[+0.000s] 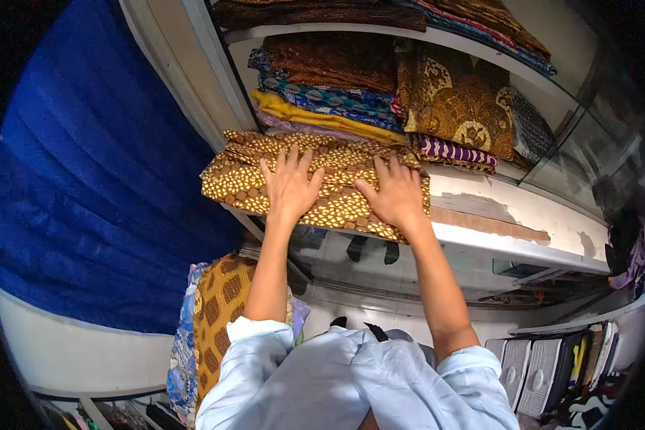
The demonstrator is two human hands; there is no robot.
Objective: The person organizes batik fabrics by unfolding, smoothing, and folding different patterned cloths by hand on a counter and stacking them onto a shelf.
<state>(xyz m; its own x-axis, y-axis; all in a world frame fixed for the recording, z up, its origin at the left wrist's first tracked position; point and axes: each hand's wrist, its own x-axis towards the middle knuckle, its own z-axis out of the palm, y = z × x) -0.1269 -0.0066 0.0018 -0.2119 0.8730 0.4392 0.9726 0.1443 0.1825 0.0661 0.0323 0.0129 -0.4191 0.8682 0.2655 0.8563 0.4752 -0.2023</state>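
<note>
A folded brown cloth with yellow spots lies on the front of the shelf, its near edge at the shelf's edge. My left hand rests flat on its left half, fingers spread. On the right half lies my right hand, palm down, fingers apart. Neither hand grips anything. Just behind the cloth is a folded yellow cloth in a stack with blue patterned cloths. A purple and white striped cloth sits to the right, under a brown and gold patterned cloth.
A blue curtain hangs at the left. Brown and blue patterned cloths are piled low beside my left arm. More folded cloths fill the upper shelf. Glass panels stand at the right, with boxes below.
</note>
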